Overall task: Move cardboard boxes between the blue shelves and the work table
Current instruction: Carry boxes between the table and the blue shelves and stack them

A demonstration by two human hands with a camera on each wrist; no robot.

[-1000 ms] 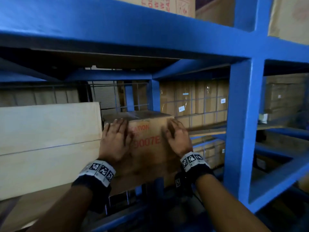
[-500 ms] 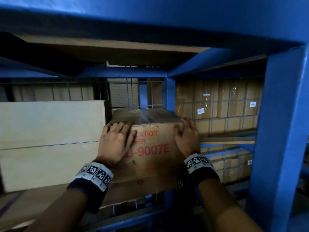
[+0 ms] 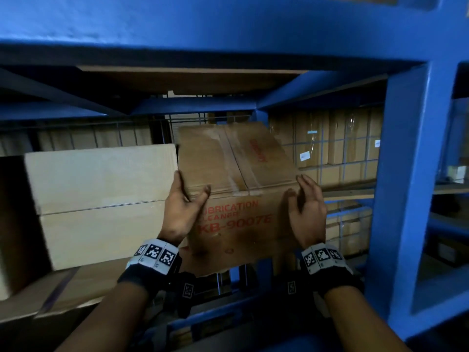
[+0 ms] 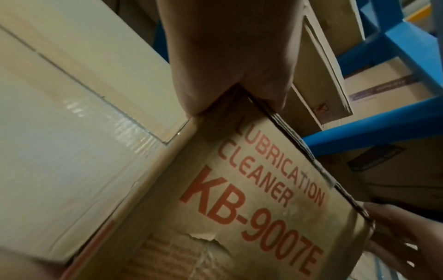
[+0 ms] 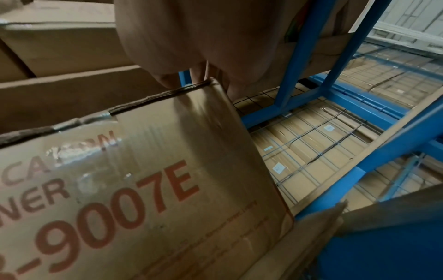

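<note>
The pale carton [image 3: 101, 199] sits on the blue shelf [image 3: 406, 199], pressed against the left side of the "LUBRICATION CLEANER KB-9007E" box [image 3: 236, 224], so a pull could drag or jam against it. The left hand [image 3: 181, 209] pinches the box's upper left corner, thumb on the front edge, fingers down the side. The right hand [image 3: 308, 214] flanks the upper right corner with straight, spread fingers, barely gripping; a one-sided pull may twist the box, which overhangs the shelf's front edge.
</note>
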